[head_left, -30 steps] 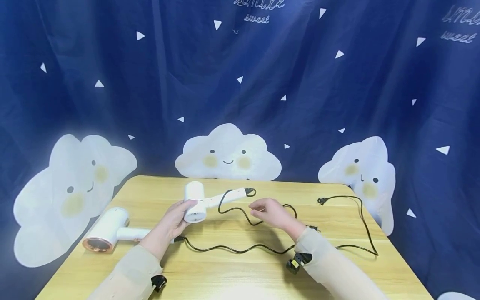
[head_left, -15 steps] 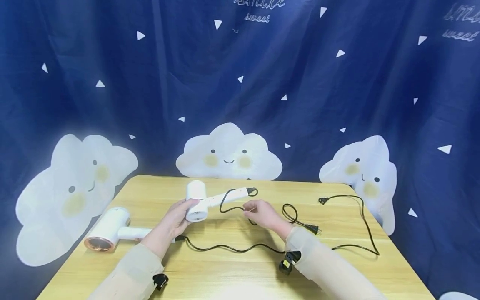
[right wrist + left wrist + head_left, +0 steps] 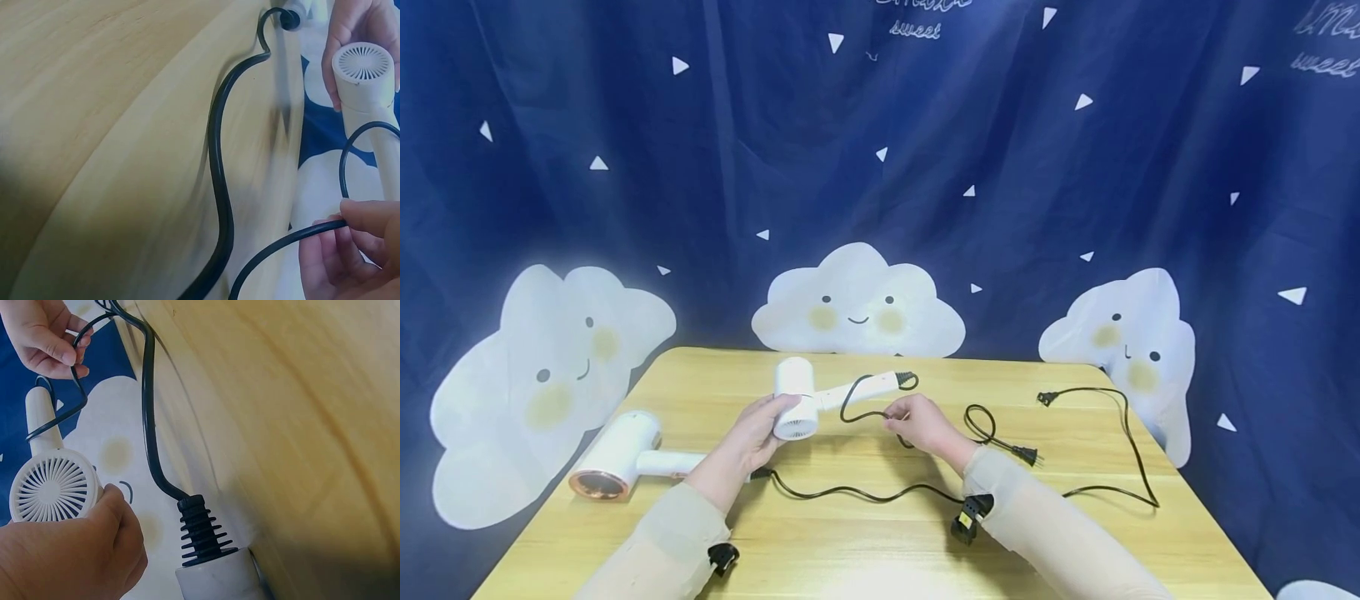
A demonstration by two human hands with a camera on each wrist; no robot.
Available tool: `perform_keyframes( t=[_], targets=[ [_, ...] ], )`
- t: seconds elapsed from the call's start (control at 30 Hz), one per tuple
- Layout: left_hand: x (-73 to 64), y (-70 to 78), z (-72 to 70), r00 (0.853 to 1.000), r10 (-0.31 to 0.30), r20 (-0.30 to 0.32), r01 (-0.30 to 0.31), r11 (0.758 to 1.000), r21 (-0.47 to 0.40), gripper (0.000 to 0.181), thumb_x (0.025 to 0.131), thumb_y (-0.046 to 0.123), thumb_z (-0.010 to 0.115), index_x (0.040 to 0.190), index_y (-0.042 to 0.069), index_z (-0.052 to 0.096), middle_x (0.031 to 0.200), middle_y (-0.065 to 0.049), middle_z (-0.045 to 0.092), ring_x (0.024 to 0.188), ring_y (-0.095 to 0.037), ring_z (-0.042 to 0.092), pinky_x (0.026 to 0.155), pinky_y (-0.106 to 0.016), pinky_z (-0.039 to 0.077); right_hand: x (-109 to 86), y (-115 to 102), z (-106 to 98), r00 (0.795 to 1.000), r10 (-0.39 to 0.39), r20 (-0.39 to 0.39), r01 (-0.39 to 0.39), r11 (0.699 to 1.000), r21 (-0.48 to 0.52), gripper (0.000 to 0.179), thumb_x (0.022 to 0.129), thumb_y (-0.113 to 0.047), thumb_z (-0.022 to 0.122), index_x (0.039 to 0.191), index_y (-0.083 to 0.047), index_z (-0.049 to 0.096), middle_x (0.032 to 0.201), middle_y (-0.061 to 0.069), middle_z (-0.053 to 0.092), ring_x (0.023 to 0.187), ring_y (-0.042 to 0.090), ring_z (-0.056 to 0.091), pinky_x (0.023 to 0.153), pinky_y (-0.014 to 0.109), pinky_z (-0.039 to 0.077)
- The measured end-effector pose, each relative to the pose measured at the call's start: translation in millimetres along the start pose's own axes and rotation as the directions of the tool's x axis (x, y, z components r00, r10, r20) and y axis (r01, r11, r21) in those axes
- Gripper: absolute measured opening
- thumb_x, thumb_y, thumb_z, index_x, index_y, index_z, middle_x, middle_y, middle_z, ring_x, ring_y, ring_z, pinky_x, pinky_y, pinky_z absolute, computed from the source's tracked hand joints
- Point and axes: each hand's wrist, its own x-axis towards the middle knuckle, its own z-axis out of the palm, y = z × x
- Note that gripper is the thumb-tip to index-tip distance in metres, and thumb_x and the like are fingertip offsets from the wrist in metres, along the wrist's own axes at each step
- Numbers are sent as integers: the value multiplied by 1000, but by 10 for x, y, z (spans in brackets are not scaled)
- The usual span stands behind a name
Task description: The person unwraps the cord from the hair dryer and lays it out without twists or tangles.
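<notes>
A small white hair dryer [image 3: 795,387] is held by its head in my left hand [image 3: 756,432], its handle pointing right. Its black cord [image 3: 853,407] loops over the handle. In the right wrist view, my right hand [image 3: 356,250] pinches that cord between thumb and fingers, a short way from the handle. The vented end of the dryer's head [image 3: 55,489] shows in the left wrist view, with the fingers around its side. A larger white hair dryer [image 3: 625,454] with a copper-coloured rim lies at the left, its handle partly hidden behind my left forearm.
The larger dryer's black cord [image 3: 865,497] runs rightward across the wooden table [image 3: 820,550], passing behind the right forearm. One plug [image 3: 1047,398] lies at the back right, another plug [image 3: 1026,455] nearer the middle. A blue cloud-patterned curtain [image 3: 820,167] hangs behind the table.
My right hand has moved left and taken the cord between thumb and fingers. My left hand and the small hair dryer have barely shifted.
</notes>
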Motion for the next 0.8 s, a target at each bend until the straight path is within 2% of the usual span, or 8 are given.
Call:
perform_keyframes(
  t=[0.13, 0.4, 0.63, 0.8],
  targets=[
    [8, -2, 4, 1000, 0, 2, 0, 1000, 4, 63, 101, 19, 56, 148, -10, 28, 126, -14, 54, 108, -20, 61, 110, -44, 42, -19, 11, -19, 1000, -18, -4, 18, 1000, -12, 17, 94, -13, 70, 106, -1, 75, 91, 1, 71, 69, 11, 62, 66, 30, 55],
    [25, -14, -8, 1000, -13, -22, 13, 1000, 7, 62, 100, 19, 56, 149, -9, 29, 128, -15, 53, 112, -22, 60, 109, -43, 43, -134, 19, -95, 996, -89, -22, 87, 993, -79, 17, 95, -11, 69, 108, -3, 77, 98, 5, 75, 80, 13, 66, 74, 32, 58],
    [23, -20, 1, 1000, -15, -13, 15, 1000, 15, 63, 100, 19, 55, 150, -8, 28, 136, -18, 47, 119, -26, 55, 110, -44, 42, -231, -63, -235, 994, -105, -30, 101, 991, -92, 18, 95, -10, 68, 109, -5, 77, 104, 8, 75, 90, 20, 69, 79, 34, 59],
    [34, -37, 2, 1000, -20, -12, 20, 1000, 7, 62, 99, 18, 56, 149, -9, 29, 135, -19, 47, 116, -26, 57, 109, -43, 44, -273, -130, -357, 993, -106, -61, 98, 989, -114, 18, 95, -13, 68, 110, -8, 77, 105, 7, 74, 92, 19, 69, 80, 34, 59]
  ],
)
